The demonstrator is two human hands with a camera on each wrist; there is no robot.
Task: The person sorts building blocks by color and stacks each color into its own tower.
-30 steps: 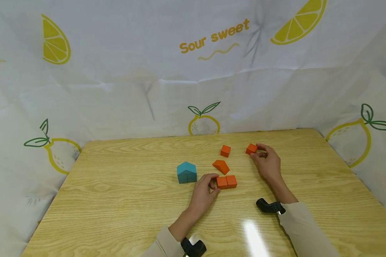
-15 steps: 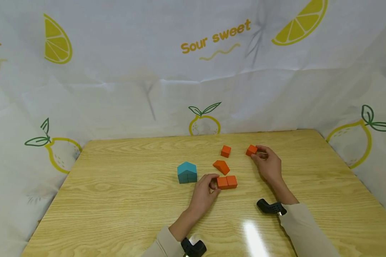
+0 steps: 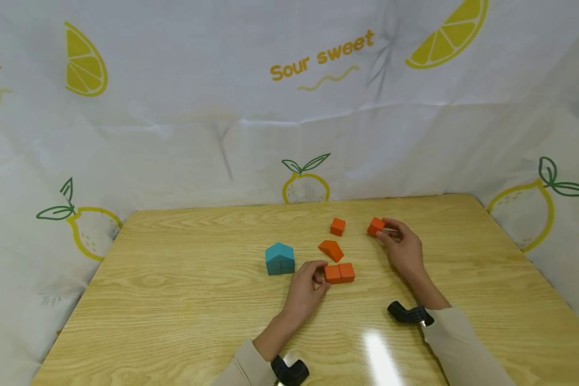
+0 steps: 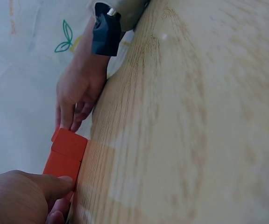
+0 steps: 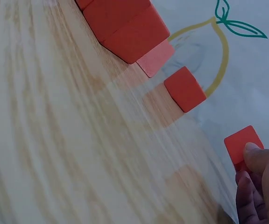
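Observation:
Near the middle of the table, my left hand (image 3: 303, 292) grips the left one of two orange cubes that stand side by side, thumb on the near side. The gripped cube (image 3: 333, 274) touches the right-hand cube (image 3: 347, 272). Farther back on the right, my right hand (image 3: 404, 246) pinches another orange cube (image 3: 376, 225) between thumb and fingers. That cube (image 5: 243, 144) looks tilted in the right wrist view; whether it touches the table I cannot tell. Behind the pair lies an orange roof-shaped block (image 3: 331, 250). A lone orange cube (image 3: 338, 227) sits farther back.
A small blue house of blocks (image 3: 280, 259), with a roof piece on top, stands left of my left hand. The wooden table (image 3: 183, 300) ends at a white lemon-print cloth (image 3: 198, 150) at the back and sides.
The right forearm has shifted slightly rightward and nearer, while the pinched cube has moved only a touch. My left hand and the other blocks look unmoved.

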